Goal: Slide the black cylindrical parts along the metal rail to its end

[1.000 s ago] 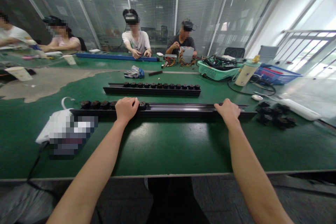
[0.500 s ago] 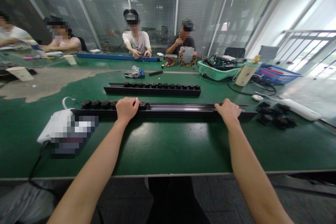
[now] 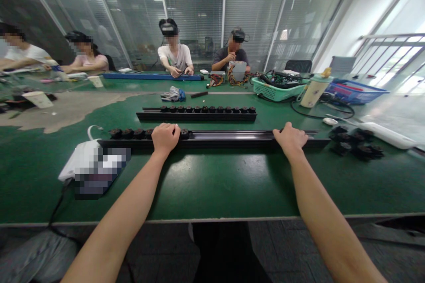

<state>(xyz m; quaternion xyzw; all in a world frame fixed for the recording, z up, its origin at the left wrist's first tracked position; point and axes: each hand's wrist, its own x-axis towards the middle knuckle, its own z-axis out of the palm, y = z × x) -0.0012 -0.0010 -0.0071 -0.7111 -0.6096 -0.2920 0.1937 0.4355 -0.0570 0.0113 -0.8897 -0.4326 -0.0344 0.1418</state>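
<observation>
A long black rail [image 3: 229,143] lies across the table in front of me, with a shiny channel along its middle. Several round black modules [image 3: 127,134] sit in its left part. My left hand [image 3: 166,138] is closed over the rail near the last of them, hiding some modules. My right hand [image 3: 291,139] is wrapped round the rail near its right end. A small dark piece shows by its thumb, but its kind is unclear. Just beyond the right end lie several loose black modules [image 3: 358,145].
Behind is a second black rail [image 3: 199,117] filled with modules. A white power adapter [image 3: 78,161] and a phone [image 3: 99,177] lie left. A green basket [image 3: 277,93], a bottle [image 3: 315,92] and a white strip [image 3: 388,136] stand or lie right. Several people sit across the table.
The whole view has shifted slightly, so things appear a little further right. Both hands keep about the same places on the rail.
</observation>
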